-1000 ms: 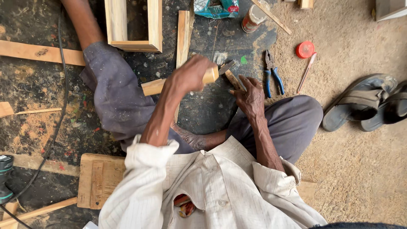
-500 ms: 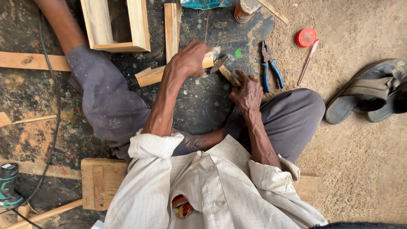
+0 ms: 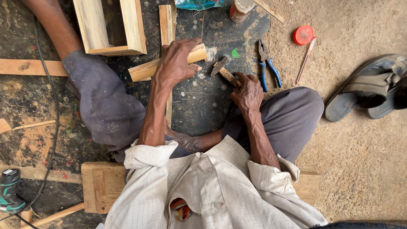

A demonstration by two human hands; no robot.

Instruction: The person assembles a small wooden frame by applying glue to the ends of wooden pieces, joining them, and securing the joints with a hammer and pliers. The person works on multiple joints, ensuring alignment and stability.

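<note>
I sit on the ground with my legs spread on a dark, paint-stained board. My left hand (image 3: 176,63) presses down on a short pale wooden block (image 3: 144,70) that lies across a thin wooden strip (image 3: 166,25). My right hand (image 3: 247,91) grips the wooden handle of a small hammer (image 3: 221,68), whose metal head rests low over the board just right of the block.
A three-sided pale wooden frame (image 3: 111,27) stands at the top left. Blue-handled pliers (image 3: 268,65), a red lid (image 3: 303,34), a pencil-like stick (image 3: 306,59) and a can (image 3: 241,9) lie beyond my right hand. Sandals (image 3: 366,89) rest on the sand at right. A power tool (image 3: 9,191) with its cable sits at lower left.
The view has shifted closer. My left hand has settled on the block, and the hammer in my right hand has dropped lower, away from the block's end.
</note>
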